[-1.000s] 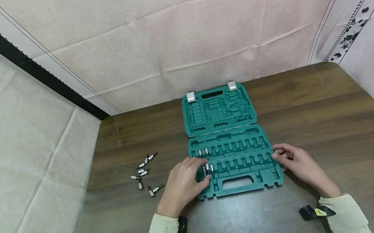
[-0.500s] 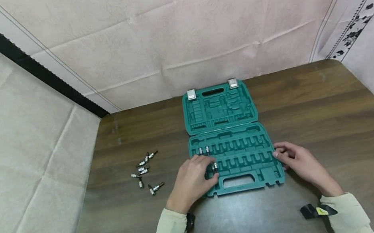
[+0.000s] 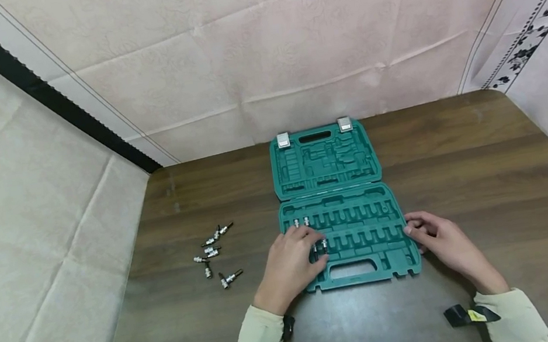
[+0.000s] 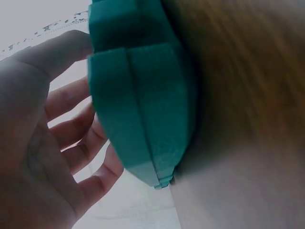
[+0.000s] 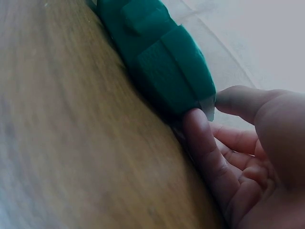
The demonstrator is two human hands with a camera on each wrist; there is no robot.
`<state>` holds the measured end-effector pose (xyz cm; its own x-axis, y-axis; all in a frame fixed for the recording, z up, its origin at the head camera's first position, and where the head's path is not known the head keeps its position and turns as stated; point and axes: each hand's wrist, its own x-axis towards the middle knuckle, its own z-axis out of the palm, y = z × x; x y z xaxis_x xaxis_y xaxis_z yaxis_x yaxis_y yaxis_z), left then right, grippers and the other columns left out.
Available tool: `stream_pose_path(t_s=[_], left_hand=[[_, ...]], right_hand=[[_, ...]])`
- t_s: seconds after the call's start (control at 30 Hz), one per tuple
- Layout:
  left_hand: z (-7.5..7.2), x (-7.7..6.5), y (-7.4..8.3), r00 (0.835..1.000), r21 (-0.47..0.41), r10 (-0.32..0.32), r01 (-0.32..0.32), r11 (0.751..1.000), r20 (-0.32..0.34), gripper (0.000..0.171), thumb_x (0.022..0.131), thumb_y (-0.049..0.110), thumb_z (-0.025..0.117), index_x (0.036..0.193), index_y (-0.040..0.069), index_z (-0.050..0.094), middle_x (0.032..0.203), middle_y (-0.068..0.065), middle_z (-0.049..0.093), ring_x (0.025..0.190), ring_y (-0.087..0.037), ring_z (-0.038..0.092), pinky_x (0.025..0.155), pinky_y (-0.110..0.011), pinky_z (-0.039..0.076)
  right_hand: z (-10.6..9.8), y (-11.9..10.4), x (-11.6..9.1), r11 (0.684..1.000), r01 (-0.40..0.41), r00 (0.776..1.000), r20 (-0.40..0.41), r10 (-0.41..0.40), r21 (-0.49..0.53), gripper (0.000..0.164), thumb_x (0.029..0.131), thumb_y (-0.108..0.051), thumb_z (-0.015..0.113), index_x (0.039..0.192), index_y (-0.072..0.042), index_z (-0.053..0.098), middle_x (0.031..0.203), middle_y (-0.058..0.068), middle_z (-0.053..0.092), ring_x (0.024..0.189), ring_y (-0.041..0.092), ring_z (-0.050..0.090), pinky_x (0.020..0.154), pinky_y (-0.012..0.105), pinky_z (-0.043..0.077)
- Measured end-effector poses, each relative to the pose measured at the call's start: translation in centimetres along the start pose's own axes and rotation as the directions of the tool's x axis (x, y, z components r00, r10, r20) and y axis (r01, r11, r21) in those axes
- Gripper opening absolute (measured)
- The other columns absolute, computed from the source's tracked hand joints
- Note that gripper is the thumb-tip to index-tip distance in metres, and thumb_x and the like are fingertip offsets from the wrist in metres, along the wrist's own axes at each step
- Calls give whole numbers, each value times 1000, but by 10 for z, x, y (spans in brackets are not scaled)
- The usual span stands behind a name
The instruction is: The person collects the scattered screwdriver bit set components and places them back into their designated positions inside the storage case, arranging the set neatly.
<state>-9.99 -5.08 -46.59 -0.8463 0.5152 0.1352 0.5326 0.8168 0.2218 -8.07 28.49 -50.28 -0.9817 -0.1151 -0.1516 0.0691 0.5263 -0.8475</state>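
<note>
A green tool case (image 3: pixel 352 268) lies unfolded on the table, its lid (image 3: pixel 325 160) toward the wall. My left hand (image 3: pixel 290 263) is over the left part of the tray, pinching a silver bit socket (image 3: pixel 324 243) with a dark tip between thumb and fingers at a slot of the lower row. In the left wrist view the case wall (image 4: pixel 138 105) hides those fingertips. Two bit sockets (image 3: pixel 306 221) sit in the upper row. My right hand (image 3: pixel 444 240) grips the case's right edge; the right wrist view shows thumb and a finger (image 5: pixel 200 131) against its corner (image 5: pixel 190 81).
Several loose bit sockets (image 3: pixel 211 251) lie scattered on the wooden table (image 3: pixel 191 325) left of the case. A pale cloth wall (image 3: pixel 235 52) stands behind the table, with more cloth at the left and right sides.
My left hand has moved a little to the right across the tray with the bit socket, from over the leftmost slots. The right hand has stayed at the case's right edge.
</note>
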Motion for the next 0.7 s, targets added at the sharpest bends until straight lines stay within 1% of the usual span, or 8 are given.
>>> stream_pose_path(t_s=[0.17,0.3,0.4,0.53,0.6,0.7], left_hand=[[2,-1,3,1000,8,3,-3,1000,0,33,94,37,82,122,20,79,120,3,72,111,-19,66,92,-44,58],[3,-3,5,1000,-1,-16,16,1000,3,33,94,36,83,122,20,80,119,3,72,107,-18,66,89,-41,58],[4,-4,7,999,-54,-37,38,998,8,33,93,34,84,123,19,80,118,3,71,106,-18,66,88,-39,58],[3,-3,11,997,-132,-82,83,988,16,33,92,31,85,122,16,81,117,2,71,109,-19,66,91,-41,58],[2,-2,12,994,-144,-105,106,984,16,33,91,29,86,120,15,81,115,2,72,109,-19,66,92,-41,58],[2,0,15,993,-142,-120,121,982,17,32,90,27,87,120,14,82,114,2,72,108,-18,66,91,-40,58]], right_hand=[[0,2,0,1000,11,1000,-5,-11,8,45,110,-26,60,143,3,57,114,16,66,85,12,64,72,26,59],[2,1,0,1000,27,1000,-1,-27,16,44,110,-24,61,143,4,57,113,17,67,84,11,65,71,27,59],[2,1,-1,1000,22,1000,-6,-22,12,43,109,-23,61,143,4,57,112,16,67,82,10,64,70,27,59],[2,3,-2,1000,11,1000,-10,-11,11,44,109,-24,61,143,4,57,112,15,67,81,9,64,69,28,58],[3,3,-1,1000,13,1000,-5,-13,11,45,109,-25,62,143,4,57,112,15,67,80,9,65,69,28,58],[1,4,0,1000,21,1000,-2,-21,13,45,109,-25,62,143,4,57,112,15,68,80,9,65,69,28,59]])
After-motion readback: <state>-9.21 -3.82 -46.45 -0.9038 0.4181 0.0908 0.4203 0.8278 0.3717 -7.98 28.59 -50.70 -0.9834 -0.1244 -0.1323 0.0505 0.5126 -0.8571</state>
